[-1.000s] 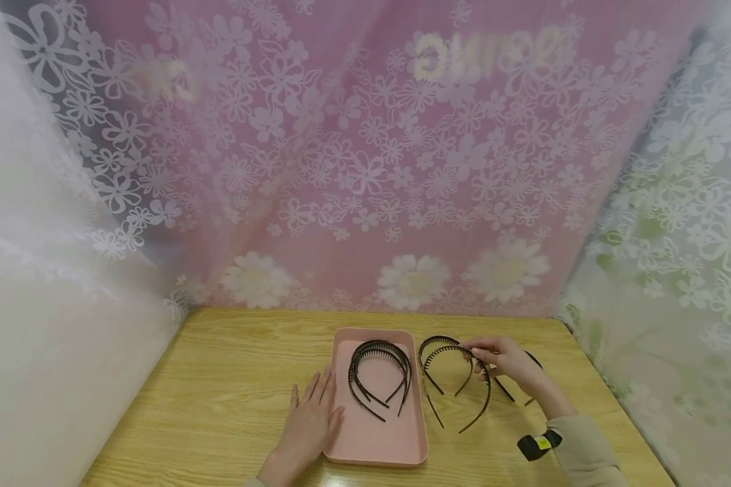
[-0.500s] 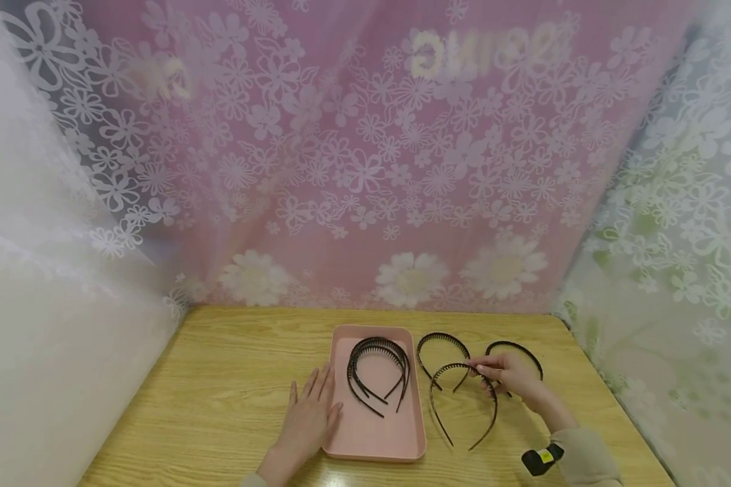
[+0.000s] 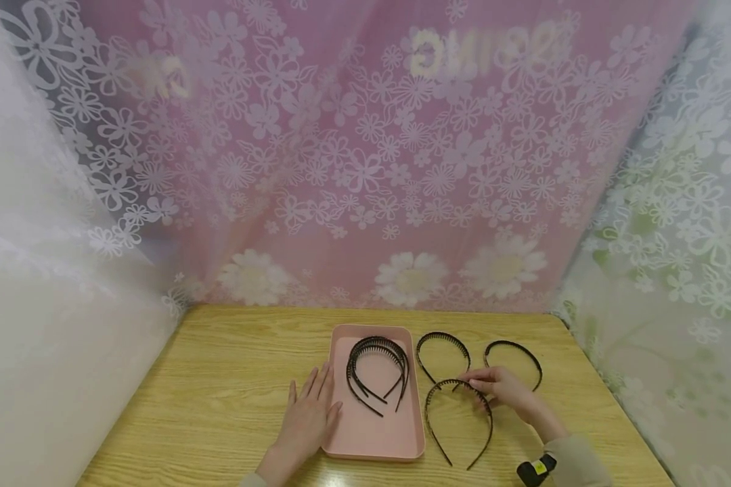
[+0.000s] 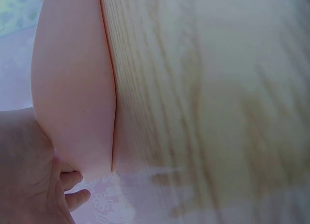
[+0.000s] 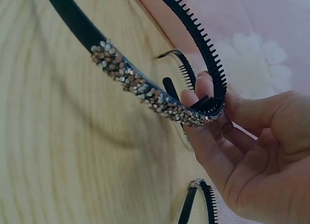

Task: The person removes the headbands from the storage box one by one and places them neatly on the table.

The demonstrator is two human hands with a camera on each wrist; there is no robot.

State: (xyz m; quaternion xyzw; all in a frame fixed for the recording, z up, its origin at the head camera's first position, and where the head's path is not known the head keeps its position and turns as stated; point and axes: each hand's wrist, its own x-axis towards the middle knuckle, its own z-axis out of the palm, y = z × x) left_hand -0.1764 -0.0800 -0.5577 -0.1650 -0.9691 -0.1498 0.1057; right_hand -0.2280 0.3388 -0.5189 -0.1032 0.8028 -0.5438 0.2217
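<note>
The tray (image 3: 374, 438) is touched at eight o'clock by the straight-fingered left hand (image 3: 307, 418), seemingly for steadiness; at four o'clock from it a band (image 5: 145, 93) is pinched near its crown by the right hand (image 3: 507, 389), probably so its legs are left free.

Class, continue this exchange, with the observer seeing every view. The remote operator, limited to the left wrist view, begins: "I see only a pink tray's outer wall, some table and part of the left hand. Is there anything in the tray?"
Observer: Yes, several dark headbands lie overlapping in the pink tray.
Operator: Is anything being held where I can't see?
Observer: Yes, the right hand grips one beaded headband.
Operator: Does that account for all of them?
Observer: No, two more headbands are on the table, to the right of the tray.
</note>
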